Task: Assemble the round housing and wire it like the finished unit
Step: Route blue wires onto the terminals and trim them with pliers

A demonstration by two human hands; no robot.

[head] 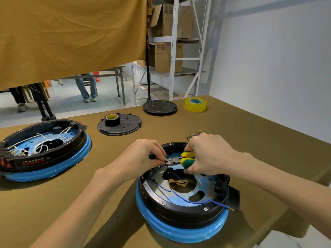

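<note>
Head view: right hand [206,154] squeezes pliers [180,160] on blue wire [179,196] pinched by left hand [145,156]; too much force could cut it.

The right hand [209,154] grips pliers [180,160]. The left hand [143,156] pinches a blue wire [179,196] over the round housing [182,210].

Two bare forearms, sleeveless, without gloves or rings

Open round housing [182,210] with loose blue wires [179,196] lies near; white-wired finished unit [44,151] far left
</note>
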